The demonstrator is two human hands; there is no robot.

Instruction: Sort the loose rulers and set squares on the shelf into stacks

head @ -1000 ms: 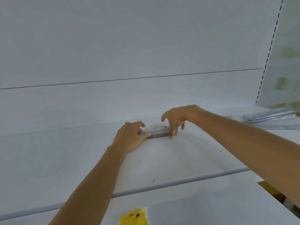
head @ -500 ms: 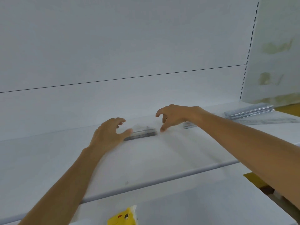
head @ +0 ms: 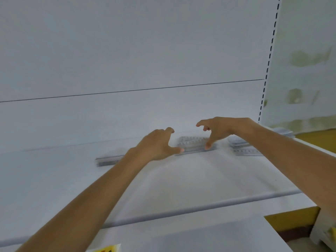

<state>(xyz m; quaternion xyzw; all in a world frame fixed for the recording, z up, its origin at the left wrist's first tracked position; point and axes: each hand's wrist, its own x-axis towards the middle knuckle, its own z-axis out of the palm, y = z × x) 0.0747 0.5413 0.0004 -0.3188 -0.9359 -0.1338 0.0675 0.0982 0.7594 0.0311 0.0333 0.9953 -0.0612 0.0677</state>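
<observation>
Reference item: the centre stack (head: pixel 192 142), a short pile of clear rulers lying flat toward the back of the white shelf (head: pixel 54 188).

1. Well to the left of the centre stack, a left stack (head: pixel 107 160) of clear rulers lies flat on the shelf, partly hidden behind the left forearm. Its edges look aligned. Blur prevents a count.
2. Just left of the centre stack, the left hand (head: pixel 158 144) hovers low with its fingers spread apart and holds nothing. The thumb tip reaches the stack's left end. Contact cannot be confirmed.
3. The centre stack looks squared, its long edges parallel to the back panel.
4. Over the right end of the centre stack, the right hand (head: pixel 216 130) is arched, its fingers apart and clamped on nothing. The thumb points down at the stack's front edge. Whether it touches cannot be told.
5. Just right of the centre stack, behind the right wrist, a right pile (head: pixel 238 140) sits less evenly, and one loose ruler (head: pixel 247 152) lies singly in front of it.
6. Far right of the centre stack, a far stack (head: pixel 283 131) rests at the shelf's end.

Status, as a judgement: the left and centre stacks appear finished, so the work is likely past halfway. The right pile and the loose ruler appear unsorted. Set squares cannot be told from rulers at this sharpness.
</observation>
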